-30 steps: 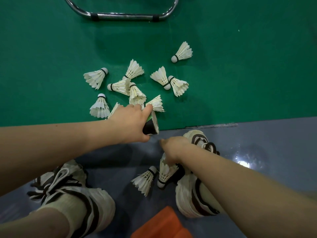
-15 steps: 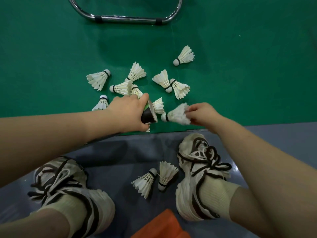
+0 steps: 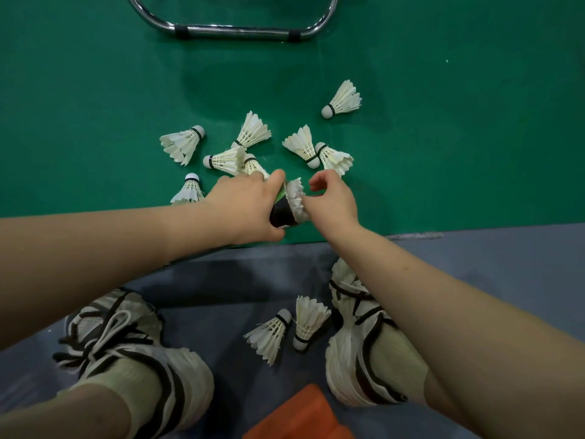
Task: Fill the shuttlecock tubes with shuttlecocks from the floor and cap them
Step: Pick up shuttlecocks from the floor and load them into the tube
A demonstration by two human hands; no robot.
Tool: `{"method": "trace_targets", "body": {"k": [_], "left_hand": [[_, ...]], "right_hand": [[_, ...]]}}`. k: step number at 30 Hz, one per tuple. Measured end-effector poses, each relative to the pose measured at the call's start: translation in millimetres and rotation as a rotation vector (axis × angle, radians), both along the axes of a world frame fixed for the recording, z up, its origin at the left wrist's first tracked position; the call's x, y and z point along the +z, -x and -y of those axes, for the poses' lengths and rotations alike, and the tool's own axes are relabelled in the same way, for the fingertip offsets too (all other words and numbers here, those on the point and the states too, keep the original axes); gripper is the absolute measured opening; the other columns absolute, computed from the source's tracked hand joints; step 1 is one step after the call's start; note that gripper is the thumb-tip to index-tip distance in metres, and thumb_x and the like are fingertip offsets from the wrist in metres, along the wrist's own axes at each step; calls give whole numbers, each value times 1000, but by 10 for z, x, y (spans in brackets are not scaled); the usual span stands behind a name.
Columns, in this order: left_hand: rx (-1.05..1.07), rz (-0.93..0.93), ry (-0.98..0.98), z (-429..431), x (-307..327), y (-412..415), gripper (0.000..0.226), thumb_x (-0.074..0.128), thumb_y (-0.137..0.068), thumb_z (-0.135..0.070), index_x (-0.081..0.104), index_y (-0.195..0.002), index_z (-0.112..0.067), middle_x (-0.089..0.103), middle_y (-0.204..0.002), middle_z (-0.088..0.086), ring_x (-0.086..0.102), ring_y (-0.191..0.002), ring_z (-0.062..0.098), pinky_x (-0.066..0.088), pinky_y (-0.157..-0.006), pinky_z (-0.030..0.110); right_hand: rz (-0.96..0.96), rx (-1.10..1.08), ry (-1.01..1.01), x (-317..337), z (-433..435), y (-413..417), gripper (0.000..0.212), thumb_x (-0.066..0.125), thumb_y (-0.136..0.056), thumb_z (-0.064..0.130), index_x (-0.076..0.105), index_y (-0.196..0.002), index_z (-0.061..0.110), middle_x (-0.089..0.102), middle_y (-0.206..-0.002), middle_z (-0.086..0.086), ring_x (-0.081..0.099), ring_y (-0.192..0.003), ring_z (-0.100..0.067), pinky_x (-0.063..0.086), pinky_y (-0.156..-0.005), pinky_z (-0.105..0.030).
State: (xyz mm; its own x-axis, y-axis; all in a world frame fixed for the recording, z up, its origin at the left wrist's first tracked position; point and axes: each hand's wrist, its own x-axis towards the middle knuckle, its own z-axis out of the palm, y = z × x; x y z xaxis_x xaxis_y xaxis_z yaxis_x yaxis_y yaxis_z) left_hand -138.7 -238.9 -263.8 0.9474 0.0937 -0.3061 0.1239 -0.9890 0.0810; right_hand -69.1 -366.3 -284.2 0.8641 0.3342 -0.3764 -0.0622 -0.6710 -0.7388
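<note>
Over green matting point(image 3: 95, 74), left hand point(image 3: 243, 207) clamped round dark cylindrical tube point(image 3: 281, 213), right hand point(image 3: 332, 204) curled against feathered shuttlecock point(image 3: 296, 198), grip unclear.

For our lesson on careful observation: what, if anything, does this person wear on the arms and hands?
Nothing is worn on either. The left hand and right hand are bare, with no gloves, rings or bands in view. The left forearm and right forearm are bare too: no sleeve, watch or bracelet shows.
</note>
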Motion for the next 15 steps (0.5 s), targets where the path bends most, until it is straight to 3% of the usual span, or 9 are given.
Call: {"method": "trace_targets", "body": {"k": [3, 5, 7, 10, 11, 13, 14, 15], "left_hand": [[16, -4, 7, -24, -1, -19, 67, 63, -73, -56, 34, -118, -16, 53, -99, 9, 52, -87, 30, 37, -67, 34], [25, 0, 18, -41, -5, -30, 67, 63, -72, -55, 34, -118, -16, 54, -99, 10, 52, -87, 30, 37, -67, 34], [32, 5, 30, -55, -11, -34, 69, 64, -72, -55, 34, -120, -15, 54, -99, 10, 55, -90, 31, 38, -68, 34], [35, 7, 38, -42, -9, -6, 70, 64, -71, -55, 35, -120, -16, 54, -100, 10, 54, -93, 32, 37, -70, 35], [33, 5, 45, -18, -12, 9, 69, 64, -71, -55, 35, -120, -16, 54, -101, 10, 54, -94, 32, 37, -70, 35], [24, 9, 80, 52, -22, 50, 66, 64, -70, -53, 37, -118, -18, 54, -103, 9, 53, -96, 31, 36, -71, 36], [16, 11, 96, 94, -32, 74, 64, 63, -69, -53, 37, -117, -19, 54, -102, 8, 53, -96, 31, 36, -72, 36], [5, 10, 102, 133, -46, 100, 62, 62, -69, -53, 37, -116, -20, 53, -102, 7, 53, -96, 30, 36, -73, 36]], "right_hand": [[-167, -40, -158, 70, -4, -9, 30, 46, -76, -8, 59, -72, 18, 56, -74, 6, 50, -77, -16, 41, -68, -24], [-316, 88, -183, 106, -24, -36, 38, 41, -69, -14, 67, -80, 12, 59, -75, -2, 47, -71, -16, 37, -60, -21], [-402, 239, -161, 125, -35, -54, 51, 41, -53, -4, 69, -93, 10, 58, -86, -11, 45, -76, -21, 33, -59, -24], [-513, 342, -163, 137, -17, -59, 62, 35, -39, 4, 58, -94, -13, 48, -84, -12, 40, -78, -22, 30, -59, -26], [-560, 358, -168, 159, -15, -43, 54, 35, -39, 4, 54, -86, -15, 47, -77, -10, 40, -72, -20, 31, -56, -24], [-666, 373, -154, 204, -42, 29, 19, 36, -40, 1, 43, -58, -2, 40, -58, -6, 35, -57, -14, 31, -48, -17], [-706, 388, -151, 204, -53, 61, 11, 37, -41, -1, 37, -47, 8, 34, -54, -4, 30, -53, -13, 27, -45, -17], [-730, 405, -150, 169, -50, 84, 19, 38, -41, -2, 34, -39, 16, 30, -53, -3, 27, -51, -13, 23, -46, -19]]}}
